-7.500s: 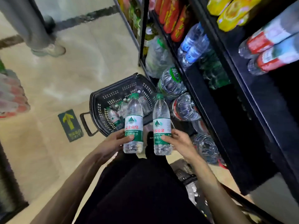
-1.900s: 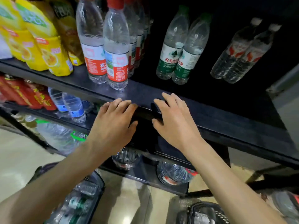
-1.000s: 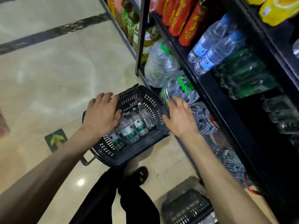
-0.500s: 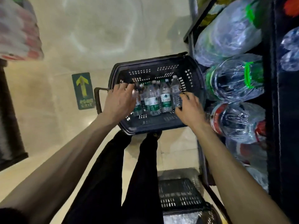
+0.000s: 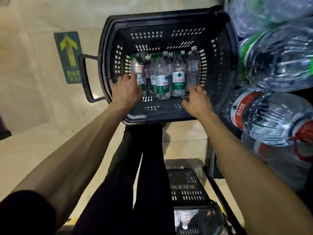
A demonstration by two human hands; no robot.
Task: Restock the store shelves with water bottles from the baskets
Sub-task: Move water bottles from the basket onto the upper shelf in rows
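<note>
Plastic bottles (image 5: 178, 78) in the black basket (image 5: 227, 65) want a mid-label grip: right hand (image 5: 197, 100) spread-fingered, left hand (image 5: 126, 93) hold unclear.

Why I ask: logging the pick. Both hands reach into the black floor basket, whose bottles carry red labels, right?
Not quite. In the head view, the left hand and right hand do reach into the black basket, but the bottles there carry green labels, not red.
</note>
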